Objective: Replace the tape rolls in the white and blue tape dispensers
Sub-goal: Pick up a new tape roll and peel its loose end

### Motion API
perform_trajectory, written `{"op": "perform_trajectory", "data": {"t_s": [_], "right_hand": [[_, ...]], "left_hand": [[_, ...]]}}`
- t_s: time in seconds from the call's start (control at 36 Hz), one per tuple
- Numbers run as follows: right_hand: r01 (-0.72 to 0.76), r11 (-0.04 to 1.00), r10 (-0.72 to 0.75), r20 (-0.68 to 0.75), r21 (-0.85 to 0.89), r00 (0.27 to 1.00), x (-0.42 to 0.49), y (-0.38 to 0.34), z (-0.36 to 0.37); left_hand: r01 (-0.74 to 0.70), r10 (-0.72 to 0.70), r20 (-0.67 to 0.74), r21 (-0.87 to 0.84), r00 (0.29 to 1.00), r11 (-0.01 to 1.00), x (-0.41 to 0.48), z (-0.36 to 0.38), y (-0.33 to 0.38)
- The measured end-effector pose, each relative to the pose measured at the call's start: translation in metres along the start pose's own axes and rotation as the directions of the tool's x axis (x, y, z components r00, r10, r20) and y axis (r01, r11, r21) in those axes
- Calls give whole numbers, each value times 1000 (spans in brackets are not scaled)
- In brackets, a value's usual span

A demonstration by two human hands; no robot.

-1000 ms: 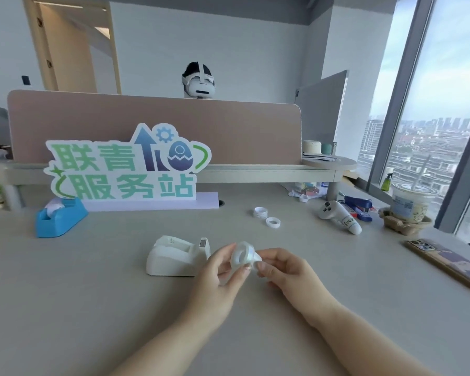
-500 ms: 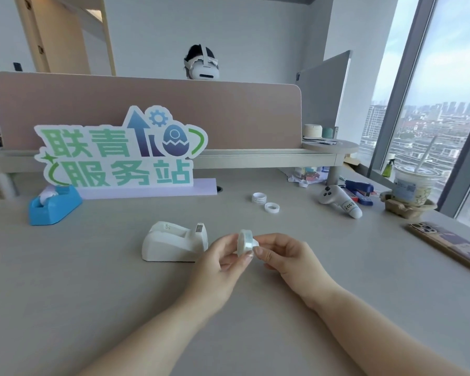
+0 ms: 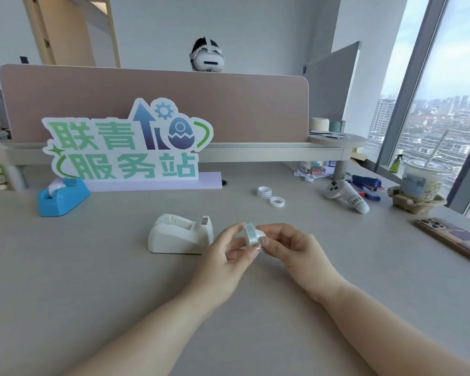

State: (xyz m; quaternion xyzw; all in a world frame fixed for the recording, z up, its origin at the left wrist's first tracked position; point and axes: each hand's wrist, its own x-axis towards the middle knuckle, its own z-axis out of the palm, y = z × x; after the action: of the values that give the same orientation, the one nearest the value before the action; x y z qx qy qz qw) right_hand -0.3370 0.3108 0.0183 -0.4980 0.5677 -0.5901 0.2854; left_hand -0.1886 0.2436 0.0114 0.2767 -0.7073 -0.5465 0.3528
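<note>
A small white tape roll (image 3: 250,234) on its hub is held edge-on between both hands, just right of the white tape dispenser (image 3: 179,238), whose roll slot looks vacant. My left hand (image 3: 228,253) pinches the roll from the left with thumb and fingers. My right hand (image 3: 285,246) pinches its hub from the right. The blue tape dispenser (image 3: 61,198) stands at the far left with a pale roll in it. Two spare tape rolls (image 3: 270,196) lie on the desk beyond my hands.
A green and blue sign (image 3: 125,147) stands against the pink divider (image 3: 228,104). A white controller (image 3: 346,195), a stapler (image 3: 368,184) and a drink cup in a carrier (image 3: 418,185) sit at the right. A phone (image 3: 453,237) lies near the right edge.
The roll has turned from face-on to edge-on between my fingers. Both hands stayed in place beside the white dispenser; the camera tilted slightly.
</note>
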Motion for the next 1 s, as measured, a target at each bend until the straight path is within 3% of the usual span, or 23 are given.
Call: {"op": "perform_trajectory", "data": {"t_s": [0.53,0.75,1.0], "right_hand": [[202,928,-208,15,-313,978,-4,-10,2],[165,952,-188,-68,-258,980,-2,-7,1],[180,959,-191,-35,-217,981,-3,-8,2]], "left_hand": [[11,-11,-7,3,1000,1000,0,0,3],[-15,16,17,-68,1000,998,-1,-4,9],[-3,8,73,-72,997,997,-1,-4,8]]}}
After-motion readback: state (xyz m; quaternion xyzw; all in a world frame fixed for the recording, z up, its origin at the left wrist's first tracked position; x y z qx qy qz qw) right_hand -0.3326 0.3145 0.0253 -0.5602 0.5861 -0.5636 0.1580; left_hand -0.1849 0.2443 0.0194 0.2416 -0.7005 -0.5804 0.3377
